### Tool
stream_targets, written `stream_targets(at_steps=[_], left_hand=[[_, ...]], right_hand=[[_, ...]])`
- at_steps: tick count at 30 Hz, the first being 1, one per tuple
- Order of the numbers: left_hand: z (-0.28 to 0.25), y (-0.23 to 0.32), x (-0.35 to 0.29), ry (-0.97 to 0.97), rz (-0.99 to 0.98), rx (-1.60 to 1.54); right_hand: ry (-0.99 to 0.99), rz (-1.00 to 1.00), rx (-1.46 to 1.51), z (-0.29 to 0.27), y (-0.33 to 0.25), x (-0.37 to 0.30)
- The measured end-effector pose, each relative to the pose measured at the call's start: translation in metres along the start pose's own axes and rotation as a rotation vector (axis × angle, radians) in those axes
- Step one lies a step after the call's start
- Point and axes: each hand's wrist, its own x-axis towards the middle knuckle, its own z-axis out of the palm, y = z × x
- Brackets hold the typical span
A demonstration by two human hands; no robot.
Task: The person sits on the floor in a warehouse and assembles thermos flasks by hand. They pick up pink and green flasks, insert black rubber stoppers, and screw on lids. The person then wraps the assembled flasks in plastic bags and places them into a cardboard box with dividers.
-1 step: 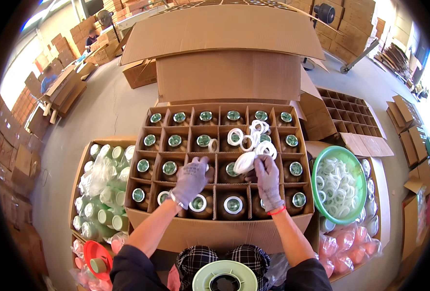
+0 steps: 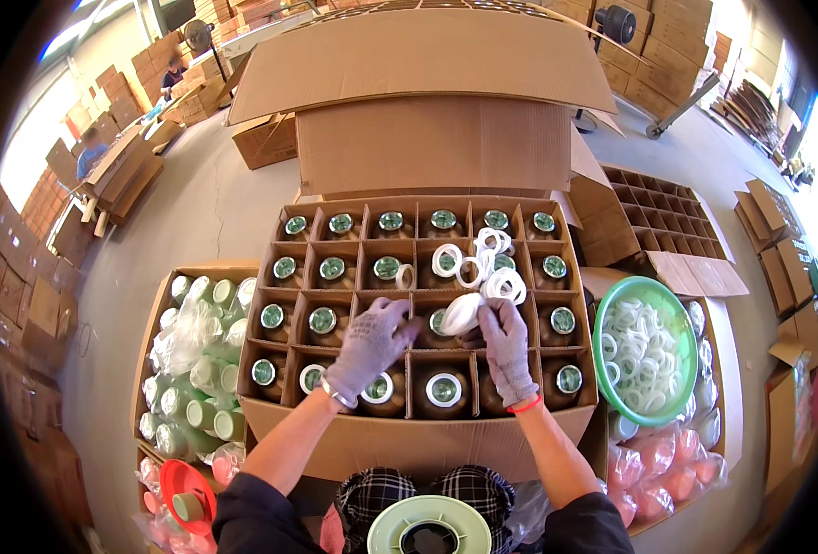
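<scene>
A divided cardboard carton [image 2: 409, 420] holds rows of glass bottles with greenish tops. My right hand [image 2: 509, 351], in a grey glove, pinches a stack of white rings [image 2: 462, 315] over the third row. My left hand [image 2: 370, 343], gloved too, hovers over the front rows left of that stack. Its fingers look apart with nothing visible in them, though their tips are smeared. More loose white rings [image 2: 504, 286] lie in a heap on the bottles beyond my right hand. In the front row, a white ring [image 2: 443, 390] encircles one bottle's top.
A green basin [image 2: 603, 369] of white rings stands at the right, above bagged pink pieces [image 2: 654, 452]. On the left, a carton holds pale green cups [image 2: 229, 425]; a red bowl [image 2: 187, 480] is nearer. A round pale green lid-like piece [image 2: 381, 531] sits at my lap.
My left hand has turned and shifted slightly right, its fingers toward the rings. The stack in my right hand has tilted a little more upright.
</scene>
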Motion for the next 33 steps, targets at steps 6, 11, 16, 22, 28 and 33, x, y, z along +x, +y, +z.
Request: stream_targets(at_steps=[6, 11, 16, 22, 28, 33], left_hand=[[0.011, 0.023, -0.032, -0.05, -0.052, -0.551], [0.029, 0.011, -0.066, 0.07, -0.364, -1.123], [0.047, 0.032, -0.089, 0.113, -0.368, -1.59], [0.04, 0.059, -0.096, 0.026, -0.336, -1.342], [0.037, 0.057, -0.098, 0.053, -0.365, -1.274], [0.044, 0.049, -0.098, 0.035, -0.364, -1.266]], right_hand=[[-0.169, -0.099, -0.051, 0.024, 0.012, -0.035], [-0.072, 0.047, 0.005, -0.003, -0.002, -0.055], [-0.014, 0.16, -0.141, -0.06, 0.001, -0.067], [0.077, -0.271, -1.404, -0.088, 0.023, -0.068], [0.0, -0.13, -1.62, -0.092, 0.019, -0.07], [0.009, -0.238, -1.391, -0.099, 0.028, -0.087]])
